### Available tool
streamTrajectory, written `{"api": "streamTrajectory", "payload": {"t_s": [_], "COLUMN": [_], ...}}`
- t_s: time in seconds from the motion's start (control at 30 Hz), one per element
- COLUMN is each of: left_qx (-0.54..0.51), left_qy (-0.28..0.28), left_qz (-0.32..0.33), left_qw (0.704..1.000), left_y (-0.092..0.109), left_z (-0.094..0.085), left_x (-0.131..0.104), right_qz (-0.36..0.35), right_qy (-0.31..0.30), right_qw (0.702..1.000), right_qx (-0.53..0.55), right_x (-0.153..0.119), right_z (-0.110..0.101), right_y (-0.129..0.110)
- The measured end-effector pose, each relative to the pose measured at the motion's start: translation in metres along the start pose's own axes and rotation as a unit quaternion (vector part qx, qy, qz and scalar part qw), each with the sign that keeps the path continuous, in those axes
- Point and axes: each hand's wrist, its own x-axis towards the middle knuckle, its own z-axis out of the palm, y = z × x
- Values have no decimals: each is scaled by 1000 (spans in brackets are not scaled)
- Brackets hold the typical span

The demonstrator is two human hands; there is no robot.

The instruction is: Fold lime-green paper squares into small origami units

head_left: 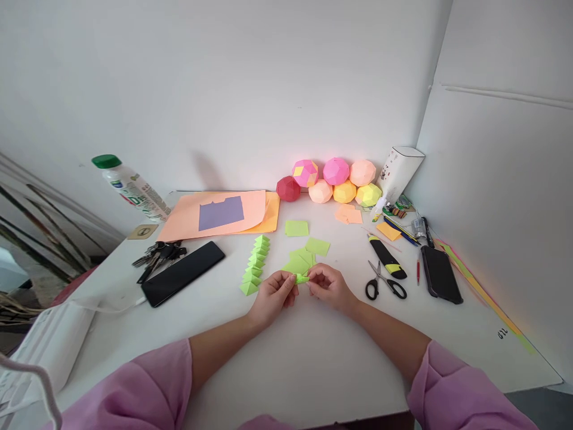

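Between my two hands is a small folded piece of green paper [301, 279]. My left hand [275, 294] pinches its left end, and my right hand [330, 286] has its fingers closed on the right end. Just beyond the hands lie loose green paper squares [301, 259], overlapping one another, with a further stack of green paper [296, 228] behind. Left of my left hand, folded green paper units [255, 266] stand in a row running away from me.
Several faceted paper balls [335, 172] are piled against the wall. Scissors [378, 280], a box cutter [387, 257] and a phone [441, 275] lie to the right. On the left are a black phone [183, 273], keys [161, 255], orange sheets [179, 221] and a tilted bottle [134, 190].
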Motion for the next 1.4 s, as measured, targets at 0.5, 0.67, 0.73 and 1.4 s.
{"api": "streamTrajectory", "payload": {"t_s": [0.5, 0.67, 0.73, 1.4], "left_qx": [70, 72, 73, 121], "left_qy": [12, -33, -50, -63], "left_qz": [12, 19, 23, 82], "left_qw": [997, 997, 996, 987], "left_y": [-5, -3, -3, -8], "left_z": [-3, -4, -4, -6], "left_x": [1, -2, -3, -4], "right_qz": [-136, -105, -83, 99], "right_qy": [-34, -25, -25, -53], "right_qw": [978, 985, 990, 992], "right_qx": [-153, -135, -108, 64], "right_x": [0, 0, 0, 1], "right_z": [1, 0, 0, -2], "right_y": [10, 15, 16, 1]}}
